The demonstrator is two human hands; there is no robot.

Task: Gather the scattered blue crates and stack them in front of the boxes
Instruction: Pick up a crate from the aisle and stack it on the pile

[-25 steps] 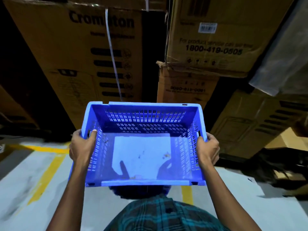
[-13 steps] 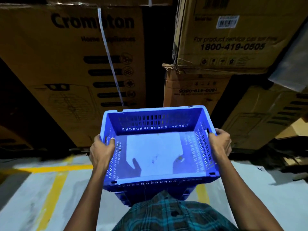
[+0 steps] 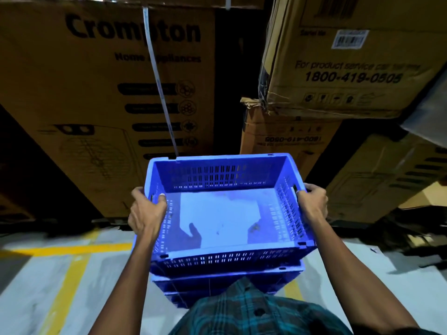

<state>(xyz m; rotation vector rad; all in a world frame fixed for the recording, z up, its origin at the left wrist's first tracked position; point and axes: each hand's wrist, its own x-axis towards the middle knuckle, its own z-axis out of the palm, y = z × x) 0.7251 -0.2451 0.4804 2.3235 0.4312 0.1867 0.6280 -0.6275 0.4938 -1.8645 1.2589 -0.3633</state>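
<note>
Low in the frame, the stack of crates waits; centre frame, the blue crate is gripped at both side rims, left hand and right hand closed tight. Best bet: level it, match corners, lower evenly. Beyond, cardboard boxes crowd close, a loose strap dangling.

Yellow floor lines, grey concrete floor — white strap, plaid shirt
</note>
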